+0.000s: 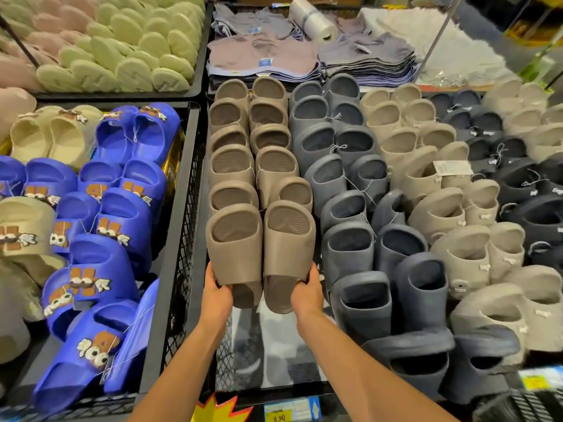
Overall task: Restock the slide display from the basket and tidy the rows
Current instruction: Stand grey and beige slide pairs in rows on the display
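A pair of brown slides (pixel 262 248) stands at the near end of the brown row (pixel 253 141) in the black wire display bin (pixel 195 208). My left hand (pixel 217 295) grips the left slide's lower edge. My right hand (pixel 307 292) grips the lower edge of the right slide. Below the pair, bare bin floor (pixel 274 345) shows. Rows of dark grey slides (pixel 350 208), beige slides (pixel 432 184) and black slides (pixel 518 178) fill the bin to the right. No basket is in view.
A bin of blue slides with cartoon patches (pixel 100 239) lies on the left. Green and pink slippers (pixel 131 47) fill the far left bin. Folded cloths (pixel 304 56) and a plastic bag roll (pixel 313 19) sit behind. A price tag (pixel 289 412) hangs on the front edge.
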The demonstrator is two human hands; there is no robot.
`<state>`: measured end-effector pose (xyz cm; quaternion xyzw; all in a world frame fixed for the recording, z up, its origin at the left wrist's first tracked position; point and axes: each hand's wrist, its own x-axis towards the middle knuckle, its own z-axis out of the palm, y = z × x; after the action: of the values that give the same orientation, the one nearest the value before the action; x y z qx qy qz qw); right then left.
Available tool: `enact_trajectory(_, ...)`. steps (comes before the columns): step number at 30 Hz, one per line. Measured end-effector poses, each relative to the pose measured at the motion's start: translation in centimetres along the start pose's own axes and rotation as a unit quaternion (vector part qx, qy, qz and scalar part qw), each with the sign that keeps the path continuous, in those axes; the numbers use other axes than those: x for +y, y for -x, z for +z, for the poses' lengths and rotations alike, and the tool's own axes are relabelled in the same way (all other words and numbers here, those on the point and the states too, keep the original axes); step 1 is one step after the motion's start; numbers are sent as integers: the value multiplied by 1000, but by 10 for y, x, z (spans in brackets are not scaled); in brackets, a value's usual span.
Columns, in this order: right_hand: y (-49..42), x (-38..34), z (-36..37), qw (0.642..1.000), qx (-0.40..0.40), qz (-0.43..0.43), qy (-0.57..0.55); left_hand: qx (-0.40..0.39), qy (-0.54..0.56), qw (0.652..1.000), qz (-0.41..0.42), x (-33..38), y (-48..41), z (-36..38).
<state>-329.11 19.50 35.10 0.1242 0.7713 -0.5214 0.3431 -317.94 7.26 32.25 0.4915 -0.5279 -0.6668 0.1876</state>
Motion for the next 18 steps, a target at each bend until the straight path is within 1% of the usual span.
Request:
enact_trajectory(2, -4, 3, 2, 1000, -1, 5, -18, 9, 3, 1000, 9, -4, -1, 0)
enact_trajectory(7, -17, 19, 11, 999, -1, -21, -26, 27, -32, 998, 42, -19, -7, 0)
enact_trajectory(11, -23, 37, 13, 999, 4, -45, 10, 42, -42, 998, 24, -32, -10, 2)
enact_trajectory(14, -29, 43, 14, 998, 4, -55, 15, 47, -43, 998, 17, -38, -11, 1)
enact_trajectory(18, -36, 45, 16, 998, 14, -50, 36, 48, -49, 997, 19, -41, -12, 0)
